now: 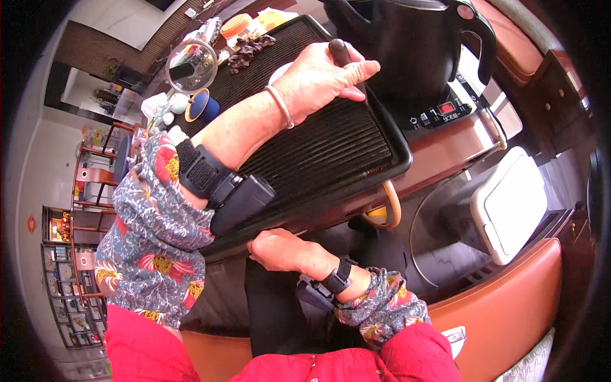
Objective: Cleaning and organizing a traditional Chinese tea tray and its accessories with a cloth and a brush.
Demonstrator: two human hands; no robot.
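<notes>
My left hand (323,79) reaches over a black ribbed tea tray (312,149), its fingers closed round a dark handle with a rounded end (340,52). What the handle belongs to is mostly hidden by the hand. Part of a white rounded object (279,73) shows behind the wrist, and I cannot tell if the two are joined. Curled in a loose fist, my right hand (278,249) is low by the tray's near edge, above my lap. Whatever its fingers may hold is out of sight.
A black kettle (407,48) stands right of the tray beside a control panel (439,113). Dark dried leaves (248,53), an orange-lidded jar (238,27), a clear bowl (191,67) and a blue cup (203,106) line the far left. A white-lidded bin (512,207) stands right.
</notes>
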